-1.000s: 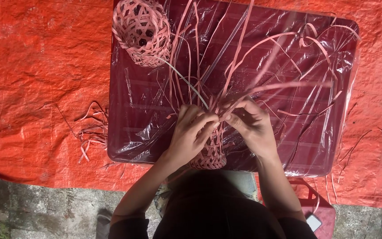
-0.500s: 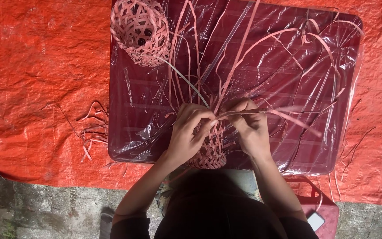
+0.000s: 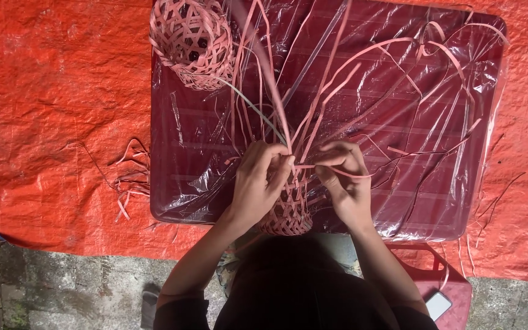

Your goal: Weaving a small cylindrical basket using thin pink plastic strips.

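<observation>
Two hands work at the middle of the view, just above the person's dark head, which fills the 6 o'clock edge. A phone lies on a red stool at about 5 o'clock from the head, on the grey paving.

Between the hands sits a half-woven basket, pink, its rounded base toward the person and its loose strips fanning away toward 12 and 1 o'clock. The left hand is curled around the basket's left side, fingers bent over the rim and pressed against the weave. The right hand is at the basket's 3 o'clock side, thumb and forefinger pinching one pink strip that runs flat across from the left hand's fingertips. The two hands are near each other but apart, joined by that strip.

The basket rests on a dark maroon table wrapped in clear plastic. An orange tarp lies under it and spreads to every side. At 9 o'clock from the hands, off the table's edge, a small heap of scraps lies on the tarp.

Farthest off, at 11 o'clock, a finished basket of open weave lies on its side at the table's corner, its mouth facing the camera.
</observation>
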